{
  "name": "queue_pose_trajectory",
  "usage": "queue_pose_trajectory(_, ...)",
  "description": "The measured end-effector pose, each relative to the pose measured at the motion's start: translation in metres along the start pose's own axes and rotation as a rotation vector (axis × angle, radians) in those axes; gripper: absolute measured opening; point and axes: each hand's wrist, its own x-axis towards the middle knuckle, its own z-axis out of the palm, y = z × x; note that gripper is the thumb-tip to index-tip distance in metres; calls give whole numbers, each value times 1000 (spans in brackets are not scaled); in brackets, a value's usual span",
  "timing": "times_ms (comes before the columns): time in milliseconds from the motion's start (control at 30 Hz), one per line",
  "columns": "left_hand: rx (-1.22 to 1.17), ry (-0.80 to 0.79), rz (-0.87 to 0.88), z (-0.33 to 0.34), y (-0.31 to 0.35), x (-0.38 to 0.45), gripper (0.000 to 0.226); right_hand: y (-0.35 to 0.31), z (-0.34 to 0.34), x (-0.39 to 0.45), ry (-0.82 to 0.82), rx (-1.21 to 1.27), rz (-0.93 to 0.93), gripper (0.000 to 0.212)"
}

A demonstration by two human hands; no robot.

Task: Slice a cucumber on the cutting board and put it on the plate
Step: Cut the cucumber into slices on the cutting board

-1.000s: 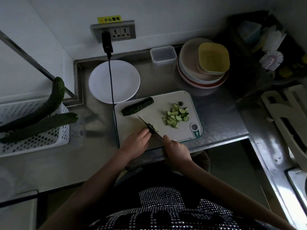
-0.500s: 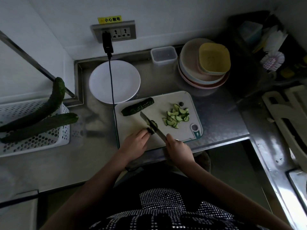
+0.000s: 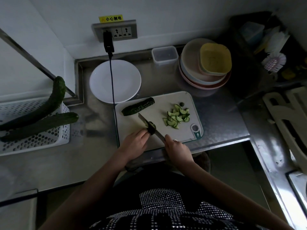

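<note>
A pale cutting board (image 3: 159,107) lies on the steel counter. On its far left rests a dark cucumber half (image 3: 137,106); a heap of cut slices (image 3: 177,117) sits to the right. My left hand (image 3: 135,142) pins a short cucumber stub (image 3: 151,127) near the board's front edge. My right hand (image 3: 177,149) grips the knife (image 3: 147,122), whose blade runs diagonally up-left and rests against the stub. The white plate (image 3: 126,77) stands bare behind the board.
A black cable (image 3: 113,97) hangs from the wall socket across the plate and the board's left edge. A white basket (image 3: 33,140) with two whole cucumbers sits at left. Stacked bowls (image 3: 205,67) and a clear box (image 3: 164,54) stand at the back.
The knife blade has shifted a little up and left on the board, and more of the stub shows beside it. My left hand's fingers stay on the stub; the slice heap is unchanged.
</note>
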Motion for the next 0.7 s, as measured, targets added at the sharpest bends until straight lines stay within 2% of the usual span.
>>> queue_pose_trajectory(300, 13, -5, 16, 1, -1, 2, 42, -1, 6, 4, -80, -145, 31, 18)
queue_pose_trajectory(500, -12, -2, -5, 1, -1, 1, 42, 0, 0, 1, -7, 9, 59, 19)
queue_pose_trajectory(700, 16, -5, 3, -4, -1, -1, 43, -3, 2, -2, 12, 24, 10, 20)
